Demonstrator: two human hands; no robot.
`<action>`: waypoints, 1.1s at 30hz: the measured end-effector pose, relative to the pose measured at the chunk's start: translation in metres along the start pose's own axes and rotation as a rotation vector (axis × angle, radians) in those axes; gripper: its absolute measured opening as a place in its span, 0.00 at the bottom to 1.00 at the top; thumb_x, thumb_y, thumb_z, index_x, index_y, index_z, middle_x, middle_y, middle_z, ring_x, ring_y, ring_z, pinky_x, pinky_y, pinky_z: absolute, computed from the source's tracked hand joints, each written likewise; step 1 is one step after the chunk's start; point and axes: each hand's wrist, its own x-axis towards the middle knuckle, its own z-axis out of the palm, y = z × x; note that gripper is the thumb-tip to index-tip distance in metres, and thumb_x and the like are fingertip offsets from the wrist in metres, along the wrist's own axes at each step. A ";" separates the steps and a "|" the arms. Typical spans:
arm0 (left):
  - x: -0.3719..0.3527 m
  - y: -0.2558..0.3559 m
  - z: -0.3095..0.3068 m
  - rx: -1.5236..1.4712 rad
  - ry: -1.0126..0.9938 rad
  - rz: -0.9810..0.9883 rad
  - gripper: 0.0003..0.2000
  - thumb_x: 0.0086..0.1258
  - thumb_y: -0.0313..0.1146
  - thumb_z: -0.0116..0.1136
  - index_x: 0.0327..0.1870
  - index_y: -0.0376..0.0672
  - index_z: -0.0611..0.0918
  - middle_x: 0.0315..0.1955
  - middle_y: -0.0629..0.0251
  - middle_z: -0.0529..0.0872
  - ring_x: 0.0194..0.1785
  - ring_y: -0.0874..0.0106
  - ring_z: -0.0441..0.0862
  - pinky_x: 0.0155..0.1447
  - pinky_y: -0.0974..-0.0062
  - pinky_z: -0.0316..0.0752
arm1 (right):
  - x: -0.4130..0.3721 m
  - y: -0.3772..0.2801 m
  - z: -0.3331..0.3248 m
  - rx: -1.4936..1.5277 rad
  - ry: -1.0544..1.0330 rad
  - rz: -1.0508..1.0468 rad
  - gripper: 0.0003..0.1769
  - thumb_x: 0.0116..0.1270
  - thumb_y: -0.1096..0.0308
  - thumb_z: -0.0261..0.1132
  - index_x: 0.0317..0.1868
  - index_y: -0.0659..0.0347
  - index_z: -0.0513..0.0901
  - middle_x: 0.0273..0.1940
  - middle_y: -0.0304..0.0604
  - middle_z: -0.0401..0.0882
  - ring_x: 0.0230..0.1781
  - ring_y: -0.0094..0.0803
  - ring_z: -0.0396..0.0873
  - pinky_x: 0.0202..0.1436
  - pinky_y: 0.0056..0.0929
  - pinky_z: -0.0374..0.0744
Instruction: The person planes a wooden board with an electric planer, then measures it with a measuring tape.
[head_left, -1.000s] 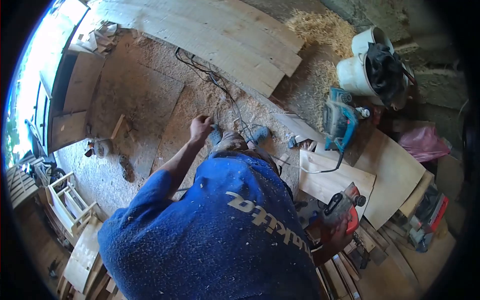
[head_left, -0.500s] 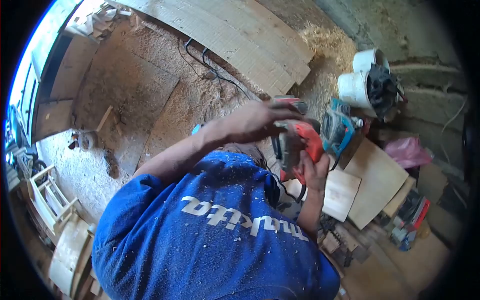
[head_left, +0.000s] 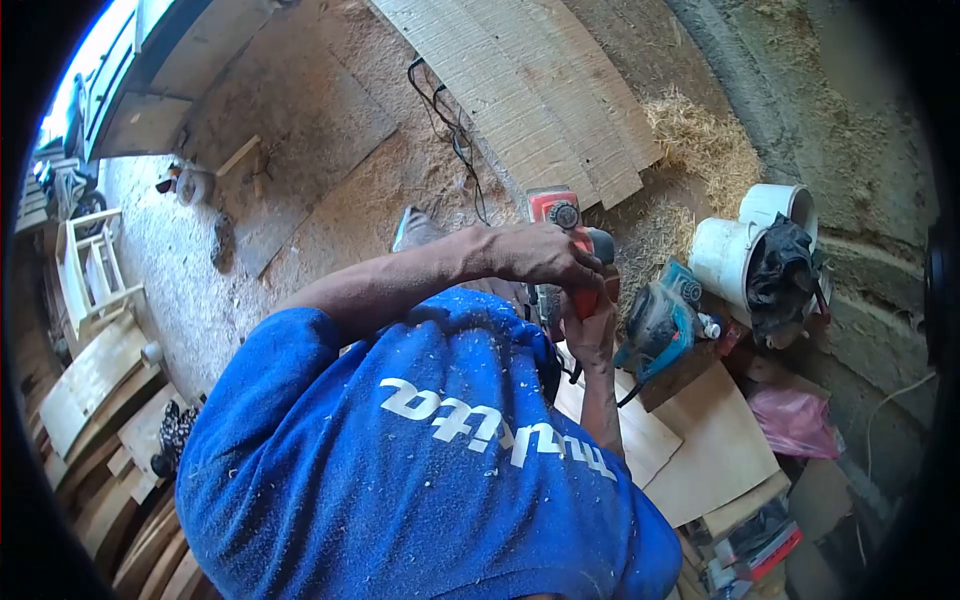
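Note:
A red electric planer (head_left: 555,207) is in front of my body, with its dark round knob toward the far end. My left hand (head_left: 540,255) lies across the planer with fingers bent over its right side. Closer to me, my right hand (head_left: 592,325) is closed around the planer's rear handle. Both hands cover much of the tool's middle. Just to the right stands a teal power planer (head_left: 655,325), apart from my hands.
A wide pale wooden panel (head_left: 530,85) lies ahead, with a black cord (head_left: 460,140) beside it. White buckets (head_left: 722,258), a black bag (head_left: 782,275) and a pink bag (head_left: 792,420) are on the right. Thin boards (head_left: 715,440) lie near my right arm. Wood shavings (head_left: 705,140) cover the floor.
The red planer has turned from a tilted position and now points away from me. My hands have come closer together on it. The view has shifted, too.

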 end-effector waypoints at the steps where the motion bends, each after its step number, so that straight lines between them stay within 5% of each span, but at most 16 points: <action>1: 0.002 0.000 0.003 -0.006 0.005 -0.010 0.22 0.73 0.31 0.54 0.69 0.44 0.77 0.60 0.56 0.84 0.57 0.53 0.86 0.61 0.59 0.81 | -0.002 0.010 -0.001 0.003 -0.012 0.002 0.24 0.67 0.61 0.69 0.60 0.62 0.79 0.50 0.57 0.86 0.49 0.56 0.87 0.52 0.45 0.82; 4: 0.006 -0.002 0.019 0.011 -0.024 -0.090 0.22 0.74 0.31 0.53 0.69 0.44 0.77 0.62 0.56 0.84 0.57 0.54 0.86 0.60 0.59 0.82 | -0.006 0.026 -0.009 -0.092 -0.063 0.023 0.25 0.65 0.62 0.70 0.60 0.62 0.79 0.49 0.57 0.87 0.50 0.55 0.87 0.51 0.45 0.82; 8: -0.020 0.008 0.036 0.016 0.403 0.021 0.21 0.74 0.34 0.57 0.68 0.43 0.78 0.61 0.56 0.84 0.53 0.55 0.88 0.55 0.60 0.84 | -0.012 0.032 -0.014 -0.176 0.031 -0.011 0.24 0.68 0.58 0.71 0.58 0.62 0.80 0.40 0.59 0.87 0.41 0.60 0.88 0.43 0.51 0.83; 12: -0.094 0.004 0.042 -0.177 0.459 -0.540 0.15 0.71 0.31 0.63 0.58 0.42 0.85 0.49 0.53 0.90 0.49 0.55 0.89 0.53 0.61 0.84 | 0.008 0.032 -0.010 -0.207 -0.006 -0.018 0.23 0.68 0.58 0.72 0.58 0.63 0.81 0.41 0.58 0.88 0.40 0.59 0.88 0.44 0.50 0.84; 17: -0.168 0.001 0.051 -0.096 0.657 -0.812 0.10 0.75 0.35 0.61 0.50 0.44 0.89 0.42 0.55 0.92 0.44 0.54 0.90 0.49 0.59 0.84 | 0.072 0.008 0.015 -0.176 -0.042 -0.115 0.23 0.69 0.57 0.71 0.57 0.63 0.81 0.41 0.58 0.88 0.41 0.57 0.88 0.44 0.48 0.84; 24: -0.218 -0.011 0.044 -0.175 0.758 -1.110 0.11 0.74 0.36 0.61 0.49 0.44 0.89 0.42 0.53 0.91 0.44 0.55 0.90 0.49 0.60 0.83 | 0.154 -0.034 0.059 -0.176 -0.066 -0.227 0.24 0.69 0.57 0.71 0.58 0.63 0.80 0.39 0.60 0.87 0.39 0.59 0.88 0.41 0.51 0.84; 25: -0.226 -0.015 0.045 -0.155 0.763 -1.119 0.12 0.75 0.36 0.63 0.51 0.41 0.89 0.40 0.52 0.92 0.40 0.61 0.91 0.44 0.65 0.84 | 0.167 -0.041 0.067 -0.166 -0.078 -0.237 0.23 0.69 0.57 0.71 0.57 0.63 0.80 0.38 0.60 0.87 0.39 0.59 0.88 0.41 0.51 0.84; 33: -0.279 -0.034 0.025 -0.202 0.856 -1.218 0.11 0.76 0.33 0.62 0.53 0.42 0.89 0.41 0.55 0.92 0.40 0.65 0.91 0.45 0.68 0.84 | 0.285 -0.090 0.150 -0.153 -0.064 -0.444 0.22 0.70 0.57 0.69 0.54 0.66 0.78 0.35 0.61 0.85 0.35 0.61 0.86 0.39 0.53 0.82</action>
